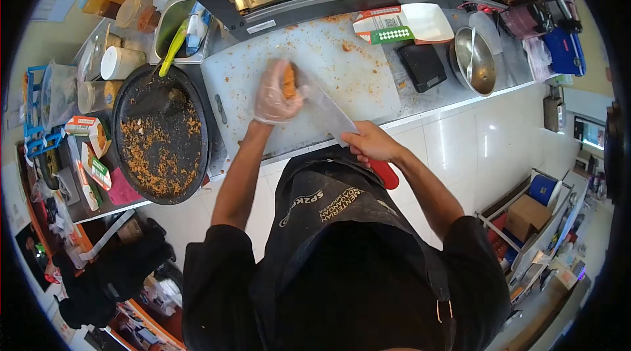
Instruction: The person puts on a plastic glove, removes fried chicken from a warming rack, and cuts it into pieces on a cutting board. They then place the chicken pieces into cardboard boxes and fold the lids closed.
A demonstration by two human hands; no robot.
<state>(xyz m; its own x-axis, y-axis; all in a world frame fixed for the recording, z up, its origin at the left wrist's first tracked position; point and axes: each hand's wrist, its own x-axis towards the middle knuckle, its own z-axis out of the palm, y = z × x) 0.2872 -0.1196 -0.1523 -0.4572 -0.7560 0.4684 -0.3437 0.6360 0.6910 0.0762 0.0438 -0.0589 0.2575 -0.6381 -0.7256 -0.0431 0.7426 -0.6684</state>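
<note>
My left hand (277,96), in a clear plastic glove, is closed round a piece of golden-brown breaded food (289,81) over the white cutting board (358,81). What kind of food it is I cannot make out. My bare right hand (373,142) grips a large knife (330,109) by its red handle, which shows below the fist. The broad blade slants up and left across the board, its far end close beside the food and my gloved fingers. Whether the blade touches the food cannot be told. Orange crumbs lie scattered over the board.
Left of the board stands a round black tray (204,147) with crumbs. Behind it are a metal container (160,42) and green-handled tongs (173,48). On the right are an open paper food box (427,22), a black scale (421,66) and a metal bowl (483,78) with a spoon. A glass display case borders the back.
</note>
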